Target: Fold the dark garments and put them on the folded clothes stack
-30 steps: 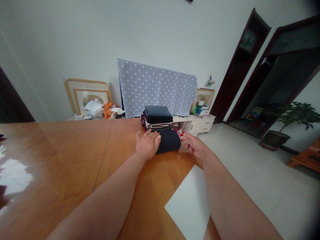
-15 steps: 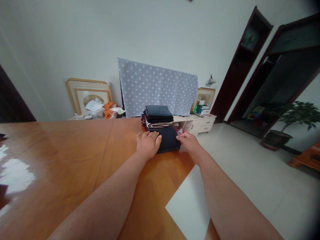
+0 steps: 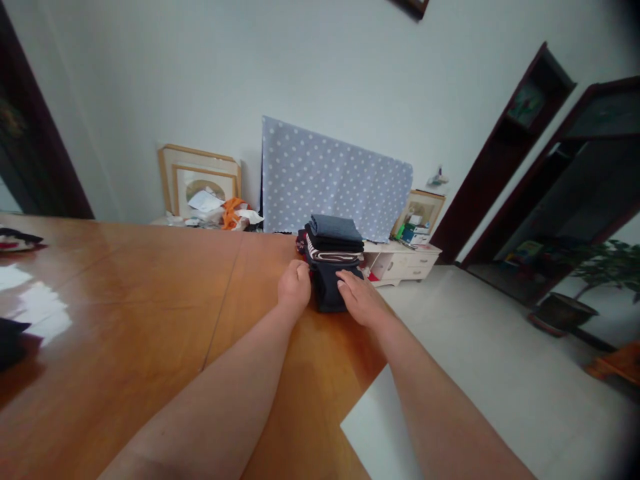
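A dark folded garment point(image 3: 329, 290) lies on the wooden table, against the front of a stack of folded clothes point(image 3: 334, 241). My left hand point(image 3: 294, 288) is closed at the garment's left edge, fingers curled in and thumb on top. Across its right part rests my right hand point(image 3: 364, 298), open, with fingers extended over the cloth. The stack has a grey-blue folded piece point(image 3: 337, 227) on top, black ones under it and a striped one lower down.
A white sheet point(image 3: 383, 427) lies on the wooden table point(image 3: 165, 320), partly under my right forearm. Dark items point(image 3: 13, 340) sit at the far left. Behind stand a polka-dot cloth cover point(image 3: 335, 177), framed pictures point(image 3: 167, 180) and a white cabinet point(image 3: 413, 265).
My left hand has gone from lying flat on the garment to closing at its left edge. My right hand has released the right edge and now lies spread on top. The view has shifted.
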A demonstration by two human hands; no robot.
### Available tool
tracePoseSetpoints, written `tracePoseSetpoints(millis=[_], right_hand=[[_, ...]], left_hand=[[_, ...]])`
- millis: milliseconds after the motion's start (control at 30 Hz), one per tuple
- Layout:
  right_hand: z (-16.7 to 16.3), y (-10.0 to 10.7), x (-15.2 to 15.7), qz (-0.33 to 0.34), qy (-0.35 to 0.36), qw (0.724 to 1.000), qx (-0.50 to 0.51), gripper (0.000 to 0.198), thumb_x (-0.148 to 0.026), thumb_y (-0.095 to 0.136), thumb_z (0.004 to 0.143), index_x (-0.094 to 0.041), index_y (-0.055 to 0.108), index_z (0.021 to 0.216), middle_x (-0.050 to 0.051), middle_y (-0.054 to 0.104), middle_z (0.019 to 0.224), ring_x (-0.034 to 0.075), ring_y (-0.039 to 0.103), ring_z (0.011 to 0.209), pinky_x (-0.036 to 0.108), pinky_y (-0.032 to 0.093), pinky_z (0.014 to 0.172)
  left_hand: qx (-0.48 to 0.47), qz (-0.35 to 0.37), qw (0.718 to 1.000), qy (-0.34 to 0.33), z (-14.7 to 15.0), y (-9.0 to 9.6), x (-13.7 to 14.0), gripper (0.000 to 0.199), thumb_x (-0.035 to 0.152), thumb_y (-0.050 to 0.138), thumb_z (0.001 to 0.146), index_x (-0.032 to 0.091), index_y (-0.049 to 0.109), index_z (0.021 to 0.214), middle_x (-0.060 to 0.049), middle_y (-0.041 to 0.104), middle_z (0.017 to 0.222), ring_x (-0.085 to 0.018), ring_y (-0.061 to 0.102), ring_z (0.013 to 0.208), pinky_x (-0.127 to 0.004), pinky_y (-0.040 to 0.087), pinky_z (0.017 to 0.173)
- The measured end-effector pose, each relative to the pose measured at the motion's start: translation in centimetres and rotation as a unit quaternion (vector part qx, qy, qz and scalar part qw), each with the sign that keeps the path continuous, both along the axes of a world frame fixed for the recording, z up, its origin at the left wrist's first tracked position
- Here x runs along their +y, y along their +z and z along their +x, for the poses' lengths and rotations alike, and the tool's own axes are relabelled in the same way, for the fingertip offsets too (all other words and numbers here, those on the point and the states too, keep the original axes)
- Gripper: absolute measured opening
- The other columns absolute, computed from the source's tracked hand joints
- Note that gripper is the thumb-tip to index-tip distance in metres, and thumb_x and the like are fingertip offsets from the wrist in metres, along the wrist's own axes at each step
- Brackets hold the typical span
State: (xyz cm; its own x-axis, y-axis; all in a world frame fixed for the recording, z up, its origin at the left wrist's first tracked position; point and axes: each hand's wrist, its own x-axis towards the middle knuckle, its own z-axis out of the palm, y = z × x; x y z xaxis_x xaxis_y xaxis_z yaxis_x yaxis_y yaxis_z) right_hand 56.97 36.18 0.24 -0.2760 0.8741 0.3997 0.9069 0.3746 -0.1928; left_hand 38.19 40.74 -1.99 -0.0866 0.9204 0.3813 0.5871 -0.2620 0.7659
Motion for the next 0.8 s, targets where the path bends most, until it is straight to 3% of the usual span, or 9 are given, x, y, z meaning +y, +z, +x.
tracePoseSetpoints(millis=[133,367,633,800], right_hand=[[0.6,-0.5,0.4,0.004,0.008,1.000,0.025,0.050,-0.036,0.028,0.101,-0.019,0.049,0.143,0.008,0.053,0.144,0.022,0.049,0.133,0.042,0.035,0.114],[1.2,-1.5,1.3,-0.013,0.023,0.999,0.031,0.053,-0.037,0.029,0.100,-0.022,0.043,0.148,0.004,0.046,0.150,0.021,0.040,0.140,0.044,0.024,0.121],[1.4,0.2,2.3,-0.074,0.003,0.997,0.010,0.049,-0.035,0.033,0.097,-0.021,0.052,0.140,0.006,0.053,0.144,0.021,0.046,0.135,0.039,0.031,0.116],[0.5,1.3,3.0,-0.065,-0.032,0.997,-0.015,0.046,-0.044,0.031,0.100,-0.025,0.060,0.131,0.006,0.063,0.132,0.023,0.055,0.124,0.038,0.038,0.107]], left_hand=[[-0.019,-0.063,0.998,0.011,-0.3,-0.6,1.3,0.044,0.029,0.020,0.098,0.021,0.063,0.105,-0.007,0.072,0.108,-0.020,0.065,0.100,-0.031,0.048,0.082],[0.012,-0.107,0.994,-0.027,0.1,-0.5,0.9,0.041,0.038,0.026,0.096,0.023,0.064,0.099,-0.011,0.071,0.114,-0.028,0.065,0.107,-0.040,0.046,0.089],[0.034,-0.119,0.991,-0.050,-0.1,-0.6,1.2,0.046,0.038,0.022,0.096,0.026,0.066,0.103,-0.008,0.071,0.118,-0.029,0.063,0.111,-0.044,0.044,0.092],[0.042,-0.113,0.991,-0.058,-0.2,-0.8,1.0,0.036,0.037,0.035,0.091,0.033,0.065,0.109,-0.002,0.071,0.120,-0.027,0.062,0.113,-0.044,0.041,0.096]])
